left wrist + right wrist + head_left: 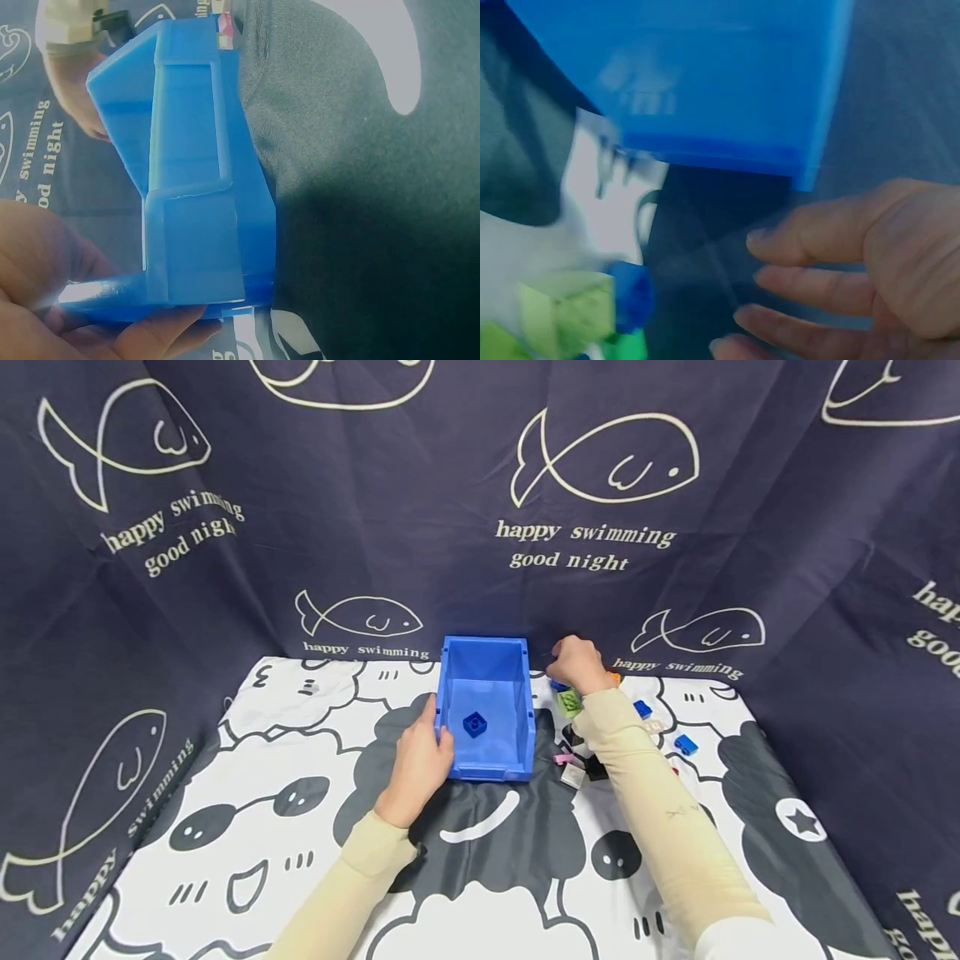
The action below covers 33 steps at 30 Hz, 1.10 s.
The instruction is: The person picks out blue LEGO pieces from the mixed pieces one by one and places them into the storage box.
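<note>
A blue plastic bin (491, 664) stands in the middle, with one dark blue toy brick (475, 724) lying inside on its floor. My left hand (418, 760) grips the bin's left side wall, thumb on one side and fingers on the other. Beyond the bin's right wall, my right hand (579, 664) hovers near the back curtain. The right wrist view shows its fingers (817, 289) extended and apart, holding nothing. Close to it lie a lime green brick (577, 307) and a blue brick (632, 296). My right forearm hides part of the loose bricks.
Several bricks are scattered right of the bin, among them a white one (573, 775), a pink one (562, 759) and a blue one (686, 744). A dark curtain (480, 527) with fish drawings hangs behind the patterned cloth (285, 835).
</note>
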Tool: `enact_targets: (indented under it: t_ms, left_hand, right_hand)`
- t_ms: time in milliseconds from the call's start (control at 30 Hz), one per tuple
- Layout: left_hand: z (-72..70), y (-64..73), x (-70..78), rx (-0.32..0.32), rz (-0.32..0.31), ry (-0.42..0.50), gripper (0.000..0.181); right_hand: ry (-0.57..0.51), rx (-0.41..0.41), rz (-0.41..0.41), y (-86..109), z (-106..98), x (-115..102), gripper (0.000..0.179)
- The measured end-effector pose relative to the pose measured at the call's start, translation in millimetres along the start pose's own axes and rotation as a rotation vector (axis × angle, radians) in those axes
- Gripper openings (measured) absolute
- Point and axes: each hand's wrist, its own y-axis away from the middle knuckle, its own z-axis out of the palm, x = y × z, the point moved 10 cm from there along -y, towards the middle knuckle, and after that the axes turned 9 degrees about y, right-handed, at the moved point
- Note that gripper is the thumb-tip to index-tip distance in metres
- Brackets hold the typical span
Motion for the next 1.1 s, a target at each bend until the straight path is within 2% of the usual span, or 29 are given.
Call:
enact_targets:
  t_ms: [67,100,200,300,467,567,700,900,1100]
  left_hand:
    - [0.9,0.6,-0.1,0.000,0.003,0.000,0.059]
    - [1.5,0.7,-0.1,-0.003,0.004,0.002,0.059]
    - [3.3,0.3,-0.9,-0.009,0.000,-0.001,0.059]
    - [4.8,0.6,-2.1,-0.013,-0.006,0.000,0.060]
    - [4.6,2.6,-1.8,-0.012,-0.010,0.004,0.059]
    - [4.2,3.2,-1.0,-0.011,-0.010,0.010,0.059]
    - [4.4,3.4,-1.7,-0.011,-0.013,0.010,0.060]
    - [1.7,2.0,0.5,0.004,0.018,0.006,0.059]
    - [-0.9,0.8,1.1,0.012,0.024,0.001,0.059]
  right_hand:
    - [0.007,-0.004,0.021,-4.7,9,5,0.014]
    - [0.009,0.000,0.030,-6.7,13,7,0.009]
    - [0.019,-0.006,0.057,-12.8,26,14,0.029]
    - [0.030,-0.030,0.064,-19.3,39,20,0.018]
    - [0.035,-0.064,0.091,-25.5,57,26,0.045]
    - [0.040,-0.065,0.132,-27.3,63,29,0.048]
    - [0.063,-0.067,0.158,-29.0,68,30,0.051]
    - [0.078,-0.042,0.129,-34.2,68,29,0.048]
    - [0.105,-0.055,0.089,-35.5,72,27,0.031]
